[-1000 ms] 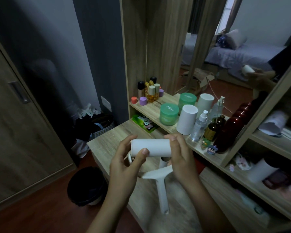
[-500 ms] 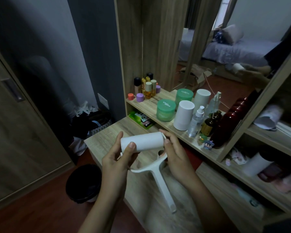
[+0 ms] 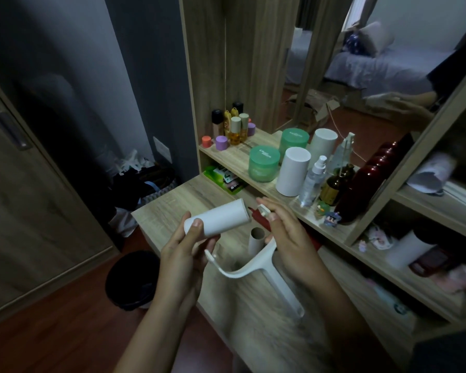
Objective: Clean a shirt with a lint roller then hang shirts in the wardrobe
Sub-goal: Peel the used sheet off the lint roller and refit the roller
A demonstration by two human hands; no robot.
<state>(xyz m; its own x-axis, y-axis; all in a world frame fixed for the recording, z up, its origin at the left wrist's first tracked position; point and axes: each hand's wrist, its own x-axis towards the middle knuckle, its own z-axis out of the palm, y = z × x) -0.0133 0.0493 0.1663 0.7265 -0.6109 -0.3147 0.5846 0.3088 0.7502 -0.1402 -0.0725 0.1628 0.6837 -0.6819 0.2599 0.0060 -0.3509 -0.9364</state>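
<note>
White paper covers the roll (image 3: 218,220), which is off its handle (image 3: 281,286) and held in the air over the desk (image 3: 170,208), tilted with its far end higher. The left hand (image 3: 184,255) grips the roll at its near end, thumb on top and fingers curled underneath. The right hand (image 3: 288,238) holds the handle by one arm of its fork. It pinches that arm's tip between thumb and fingers, just beside the roll's raised end, with a small gap between tip and roll. The fork's other arm sticks out free below the left palm, and the stem points down toward the person. The hands are near each other but do not touch.

A cardboard tube (image 3: 256,239) stands upright on the desk, seen between the hands and behind the fork. On the shelf (image 3: 234,157) behind the desk stand a green jar (image 3: 262,165), a white canister (image 3: 293,170), a clear spray bottle (image 3: 312,181) and an amber bottle (image 3: 334,184). A cluster of small bottles (image 3: 234,125) sits at the shelf's left end. The mirror (image 3: 361,76) above reflects a bed. A black bin (image 3: 129,281) sits on the floor left of the desk.
</note>
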